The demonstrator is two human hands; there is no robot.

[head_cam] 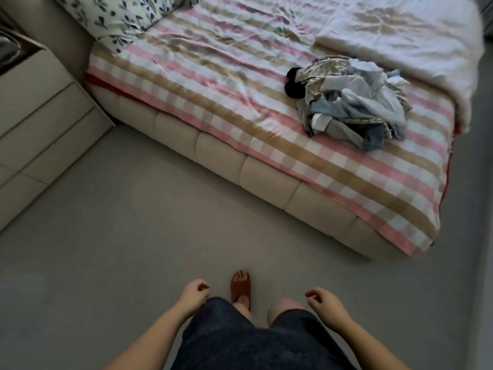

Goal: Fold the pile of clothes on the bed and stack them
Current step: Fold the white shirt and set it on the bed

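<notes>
Clothes (352,101) lie in an unfolded heap — pale blue, grey, a black piece at one edge — on a bed (269,166) with a pink, tan and white striped sheet. Both hands hang loosely curled, holding nothing — left hand (193,292), right hand (324,300) — well apart from the heap, above grey floor (106,249).

Leaf-print pillow (112,20), drawer unit (40,124), sandal (241,287)

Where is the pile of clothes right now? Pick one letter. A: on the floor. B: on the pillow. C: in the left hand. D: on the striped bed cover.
D: the pile of clothes lies crumpled on the striped bed cover, and the left hand and right hand hold nothing.
</notes>
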